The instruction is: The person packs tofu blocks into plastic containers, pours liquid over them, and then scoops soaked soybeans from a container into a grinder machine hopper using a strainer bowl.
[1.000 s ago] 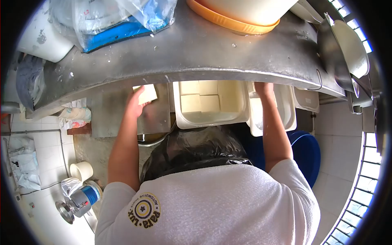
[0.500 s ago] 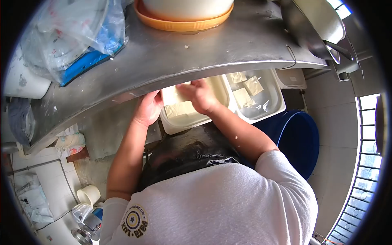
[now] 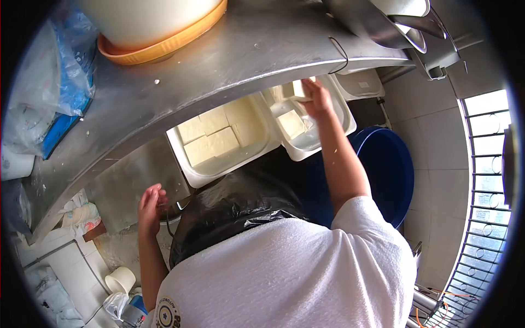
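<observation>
My right hand [image 3: 318,99] grips a block of white cheese [image 3: 300,89] over the right-hand white tub [image 3: 350,124]. Under it, another pale cheese block [image 3: 291,124] lies in that tub beside what looks like clear plastic. The larger white tub [image 3: 192,179] to the left has several rectangular cheese blocks [image 3: 212,146] side by side in cloudy liquid. Left of this tub, apart from it, my left hand [image 3: 152,201] hangs in the air with loosely bent fingers and nothing visible in it.
A steel counter [image 3: 219,71] overhangs the tubs' far sides. On it are a pot on an orange dish [image 3: 164,50], plastic bags [image 3: 65,65] and metal pans [image 3: 377,24]. A blue barrel [image 3: 385,175] stands at the right, near a barred window [image 3: 486,213].
My right hand has moved from the left tub to the right tub, now with a cheese block. My left hand has left the tub's edge and moved down and left. The view has shifted.
</observation>
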Demonstrator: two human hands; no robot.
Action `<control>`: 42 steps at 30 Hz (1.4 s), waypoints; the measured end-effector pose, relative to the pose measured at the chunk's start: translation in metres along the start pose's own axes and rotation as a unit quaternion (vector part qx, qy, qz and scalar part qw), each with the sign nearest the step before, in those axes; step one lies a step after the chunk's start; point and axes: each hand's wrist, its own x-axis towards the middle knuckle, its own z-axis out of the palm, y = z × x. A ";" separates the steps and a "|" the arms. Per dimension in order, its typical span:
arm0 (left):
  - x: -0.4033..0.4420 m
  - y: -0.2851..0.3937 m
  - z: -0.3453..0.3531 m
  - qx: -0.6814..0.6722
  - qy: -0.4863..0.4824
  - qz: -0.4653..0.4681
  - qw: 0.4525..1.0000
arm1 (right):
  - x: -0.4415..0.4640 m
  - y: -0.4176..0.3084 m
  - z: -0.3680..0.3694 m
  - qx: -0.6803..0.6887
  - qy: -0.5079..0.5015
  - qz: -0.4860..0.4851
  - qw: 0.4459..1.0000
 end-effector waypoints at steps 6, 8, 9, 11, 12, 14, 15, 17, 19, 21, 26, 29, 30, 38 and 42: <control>-0.025 -0.029 -0.027 -0.021 0.060 -0.067 0.996 | 0.072 -0.029 -0.068 -0.337 0.104 -0.134 0.926; -0.030 -0.035 -0.030 -0.006 0.067 -0.087 0.994 | 0.086 -0.028 -0.069 -0.388 0.103 -0.131 0.906; -0.031 -0.039 -0.032 -0.021 0.067 -0.120 0.990 | 0.090 -0.028 -0.067 -0.398 0.087 -0.110 0.907; -0.029 -0.051 -0.036 -0.038 0.070 -0.151 0.985 | 0.094 -0.021 -0.062 -0.429 0.077 -0.067 0.897; -0.028 -0.060 -0.042 -0.066 0.059 -0.174 0.981 | 0.100 -0.013 -0.066 -0.442 0.066 -0.065 0.892; -0.024 -0.075 -0.044 -0.094 0.048 -0.198 0.974 | 0.130 0.013 -0.100 -0.495 0.029 -0.024 0.868; -0.022 -0.081 -0.044 -0.123 0.066 -0.209 0.968 | 0.144 0.027 -0.110 -0.534 -0.003 0.015 0.845; -0.018 -0.087 -0.044 -0.156 0.091 -0.219 0.959 | 0.111 0.022 -0.079 -0.579 -0.009 -0.014 0.815; -0.014 -0.094 -0.046 -0.224 0.075 -0.188 0.953 | 0.104 0.022 -0.081 -0.595 0.007 -0.018 0.803; -0.005 -0.108 -0.053 -0.237 0.084 -0.185 0.950 | 0.103 0.025 -0.087 -0.600 0.010 -0.008 0.800; 0.007 -0.124 -0.063 -0.233 0.095 -0.205 0.946 | 0.105 0.028 -0.105 -0.704 0.053 -0.144 0.694; 0.005 -0.115 -0.057 -0.225 0.074 -0.202 0.950 | 0.076 0.010 -0.098 -0.711 0.109 -0.111 0.685; 0.004 -0.115 -0.058 -0.217 0.079 -0.204 0.951 | 0.068 0.015 -0.109 -0.701 0.133 -0.151 0.685; 0.001 -0.112 -0.059 -0.154 -0.015 -0.167 0.974 | -0.047 -0.011 -0.083 -0.742 0.147 0.051 0.652; 0.000 -0.109 -0.066 -0.107 -0.004 -0.188 0.976 | -0.056 0.002 -0.079 -0.764 0.084 0.062 0.637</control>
